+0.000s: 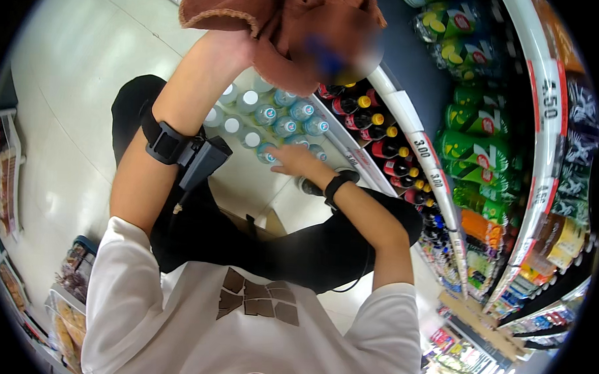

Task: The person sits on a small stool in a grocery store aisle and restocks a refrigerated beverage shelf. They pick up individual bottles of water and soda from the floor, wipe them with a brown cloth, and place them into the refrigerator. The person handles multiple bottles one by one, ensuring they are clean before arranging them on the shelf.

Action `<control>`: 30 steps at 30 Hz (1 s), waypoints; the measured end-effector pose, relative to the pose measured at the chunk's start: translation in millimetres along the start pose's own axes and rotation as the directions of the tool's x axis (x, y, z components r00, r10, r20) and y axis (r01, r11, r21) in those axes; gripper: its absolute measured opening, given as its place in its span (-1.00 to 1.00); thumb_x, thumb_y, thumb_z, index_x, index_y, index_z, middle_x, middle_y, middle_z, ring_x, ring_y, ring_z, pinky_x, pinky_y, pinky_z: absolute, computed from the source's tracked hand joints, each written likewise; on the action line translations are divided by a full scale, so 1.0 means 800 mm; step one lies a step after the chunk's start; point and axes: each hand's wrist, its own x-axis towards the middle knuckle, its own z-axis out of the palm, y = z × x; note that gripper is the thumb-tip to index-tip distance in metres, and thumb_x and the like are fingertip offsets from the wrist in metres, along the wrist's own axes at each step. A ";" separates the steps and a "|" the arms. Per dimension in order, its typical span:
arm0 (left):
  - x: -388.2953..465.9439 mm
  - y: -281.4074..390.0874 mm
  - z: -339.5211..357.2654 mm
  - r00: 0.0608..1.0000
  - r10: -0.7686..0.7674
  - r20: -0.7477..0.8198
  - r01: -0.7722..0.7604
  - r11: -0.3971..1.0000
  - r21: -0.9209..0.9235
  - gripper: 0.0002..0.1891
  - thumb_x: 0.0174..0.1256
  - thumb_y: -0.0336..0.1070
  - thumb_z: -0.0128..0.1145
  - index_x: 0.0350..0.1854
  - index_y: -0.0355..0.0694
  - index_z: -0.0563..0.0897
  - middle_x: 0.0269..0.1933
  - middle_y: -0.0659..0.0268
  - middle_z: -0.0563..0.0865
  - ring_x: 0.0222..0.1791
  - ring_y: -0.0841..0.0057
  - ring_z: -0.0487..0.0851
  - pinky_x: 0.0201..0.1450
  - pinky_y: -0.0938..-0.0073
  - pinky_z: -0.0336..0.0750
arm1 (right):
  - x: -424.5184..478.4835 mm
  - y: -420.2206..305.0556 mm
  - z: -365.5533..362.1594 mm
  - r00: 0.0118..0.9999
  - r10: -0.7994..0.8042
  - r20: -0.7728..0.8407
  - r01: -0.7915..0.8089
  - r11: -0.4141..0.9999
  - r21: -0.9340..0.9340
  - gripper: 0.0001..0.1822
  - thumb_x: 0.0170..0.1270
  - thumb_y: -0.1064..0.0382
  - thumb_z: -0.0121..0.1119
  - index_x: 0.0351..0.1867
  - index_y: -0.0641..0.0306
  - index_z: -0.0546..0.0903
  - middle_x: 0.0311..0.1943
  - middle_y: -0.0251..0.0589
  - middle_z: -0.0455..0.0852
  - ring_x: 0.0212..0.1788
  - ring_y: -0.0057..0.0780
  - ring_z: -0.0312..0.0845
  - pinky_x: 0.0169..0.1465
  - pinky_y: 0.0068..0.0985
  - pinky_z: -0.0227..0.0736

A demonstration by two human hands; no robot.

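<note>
A bunched brown cloth (285, 33) is held up at the top, wrapped around my left hand (242, 46); only the wrist side of that hand shows and its fingers are hidden. Something blurred, blue and yellow, lies over the cloth's right part. My right hand (295, 159) is over the near edge of a group of clear plastic bottles (285, 126) standing on the floor. Its fingers are apart beside a bottle with a blue-and-white cap (267, 153); whether they touch it is unclear. Some caps in the group are plain white (250, 97).
Along the right runs a drinks shelf with price rails (436, 177). Dark bottles with yellow caps (376, 119) fill its low level, green soda bottles (474, 148) a higher one. Cardboard (273, 223) lies between my legs. Racks of packaged food (67, 322) stand at the left.
</note>
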 end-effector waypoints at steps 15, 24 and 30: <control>-0.012 0.015 -0.023 0.986 0.076 0.147 -0.046 0.979 -0.197 -0.68 0.44 -0.21 0.11 0.11 -0.28 0.59 0.07 0.15 0.71 0.04 0.40 0.70 0.14 0.44 0.63 | -0.020 -0.032 -0.101 0.961 -0.273 -0.038 0.273 0.962 -0.013 -0.55 -0.02 0.08 0.39 -0.14 0.20 0.51 -0.52 -0.06 0.69 -0.40 0.04 0.68 -0.37 -0.10 0.50; -0.008 0.018 -0.044 0.986 0.122 0.110 -0.105 0.983 -0.148 -0.55 0.53 -0.02 0.01 0.25 -0.25 0.50 0.15 0.24 0.66 0.09 0.42 0.65 0.18 0.42 0.58 | -0.210 -0.047 -0.333 0.572 -0.321 -0.755 0.578 0.811 0.093 -0.65 -0.24 0.25 0.53 -0.37 0.20 0.63 -0.46 -0.33 0.66 -0.45 -0.55 0.61 -0.34 -0.60 0.46; 0.016 0.021 -0.061 0.989 0.062 0.136 -0.043 0.990 -0.137 -0.62 0.51 -0.19 0.06 0.23 -0.32 0.50 0.17 0.12 0.65 0.08 0.38 0.69 0.20 0.40 0.63 | -0.249 -0.062 -0.380 -0.144 -0.148 -0.978 0.412 0.890 -0.196 -0.54 0.09 0.10 0.49 -0.21 0.30 0.46 -0.47 -0.34 0.48 -0.42 -0.60 0.36 -0.30 -0.63 0.28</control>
